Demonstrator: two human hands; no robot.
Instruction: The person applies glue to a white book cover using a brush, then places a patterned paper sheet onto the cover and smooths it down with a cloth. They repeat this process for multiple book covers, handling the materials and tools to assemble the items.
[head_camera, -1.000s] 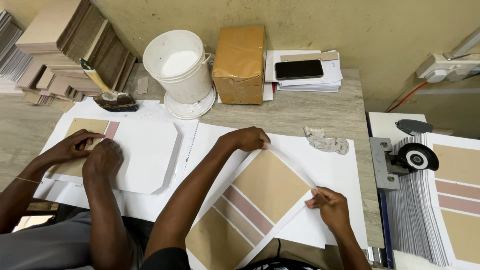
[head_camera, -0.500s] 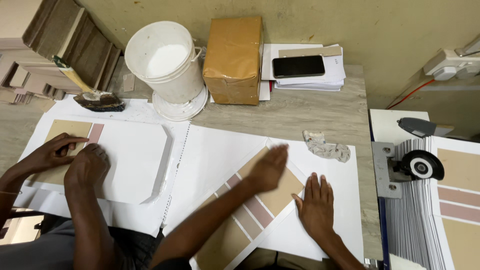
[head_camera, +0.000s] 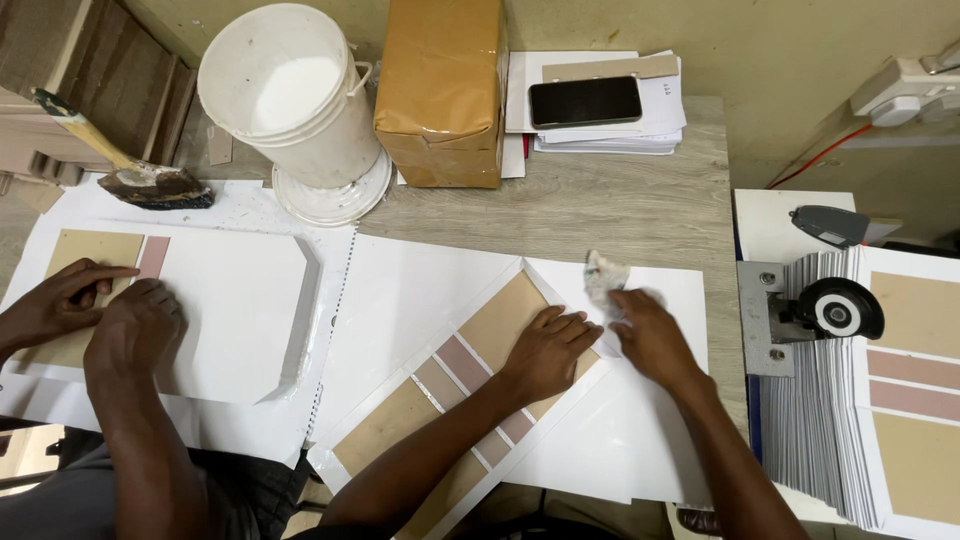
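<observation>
The wooden table carries overlapping white sheets. On them, in front of the person, lies a tan card with pink stripes, set at a slant with its top corner pointing away.

The left hand lies flat and palm down on the upper part of that card, fingers extended and close together; it grips nothing.

The right hand sits just beside the left, on the white sheet at the card's right edge. Its fingers are curled onto a crumpled white rag, which touches the card's upper right edge. Whether the rag is pinched or only pressed cannot be told.

To the left, a co-worker's two hands press flat on a second card under a folded white cover.

Behind stand a white bucket, a brown wrapped parcel, a glue brush and a black phone.
</observation>
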